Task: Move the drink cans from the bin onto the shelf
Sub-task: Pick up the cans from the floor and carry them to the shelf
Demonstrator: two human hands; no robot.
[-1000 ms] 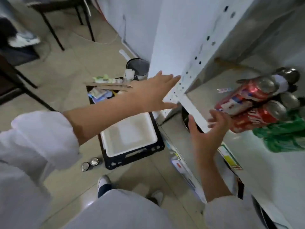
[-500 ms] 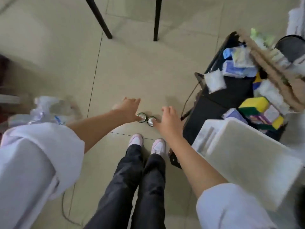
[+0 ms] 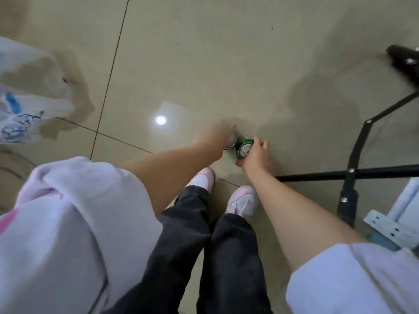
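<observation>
Two drink cans stand side by side on the tiled floor just ahead of my shoes. My right hand is wrapped around the green can, whose silver top faces up. Beside it on the left, my left hand, blurred by motion, curls around the other can; only a sliver of its silver rim shows and its colour is hidden. Neither the bin nor the shelf boards appear in this view.
A black metal frame with a crossbar stands on the floor at the right. A white perforated shelf foot sits at the right edge. A clear plastic bag with blue print lies at the far left. My shoes are just behind the cans.
The view swung from the shelf down to the floor. Both hands dropped to the two cans on the floor and have closed around them.
</observation>
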